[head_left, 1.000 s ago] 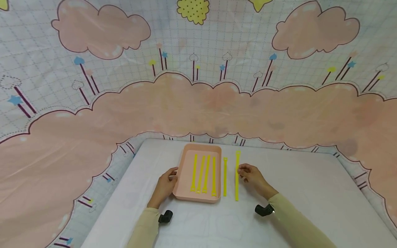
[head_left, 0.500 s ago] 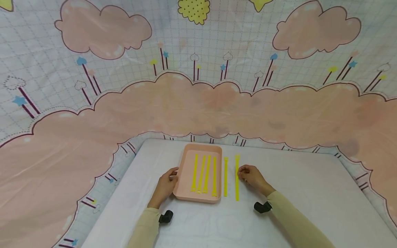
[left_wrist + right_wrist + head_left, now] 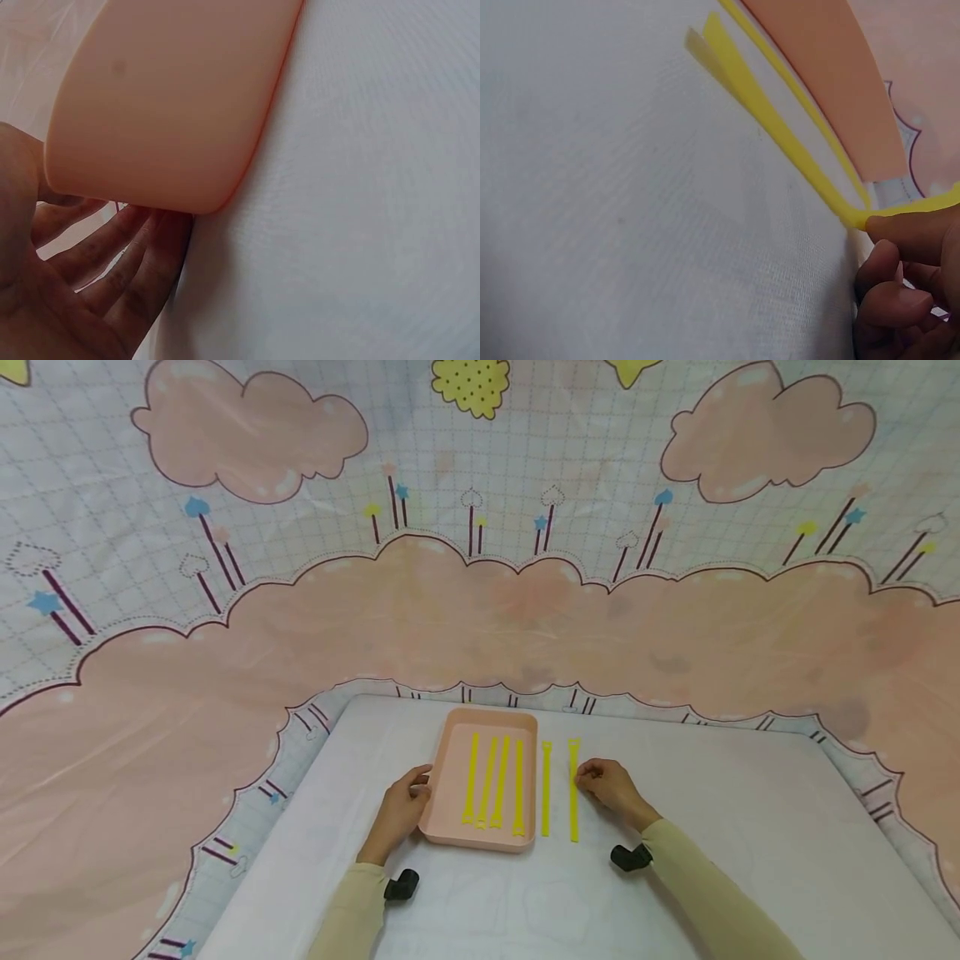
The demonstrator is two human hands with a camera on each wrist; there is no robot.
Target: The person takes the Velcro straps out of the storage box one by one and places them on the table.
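Observation:
My right hand (image 3: 609, 787) pinches the right-hand yellow strap (image 3: 573, 814), a thin flat strip with a wider slotted end at the far side. In the right wrist view this strap (image 3: 795, 154) runs along the white tabletop and bends upward at the thumb and forefinger. Another yellow strap (image 3: 546, 793) lies parallel to it, close beside the pink tray (image 3: 456, 760). Inside the tray several more yellow straps (image 3: 518, 789) are lined up lengthwise. My left hand (image 3: 397, 810) rests against the tray's left side, its extended fingers (image 3: 124, 277) touching the outer wall in the left wrist view.
The white table (image 3: 720, 793) reaches well to the right of my hand. A cloth with printed clouds (image 3: 525, 627) hangs behind and around it. Black wrist cameras (image 3: 402, 884) sit on both cream sleeves (image 3: 720, 893).
The far end of the right-hand strap has come down and slightly nearer to me. My right forearm has shifted a little to the left. The left hand and tray stay in place.

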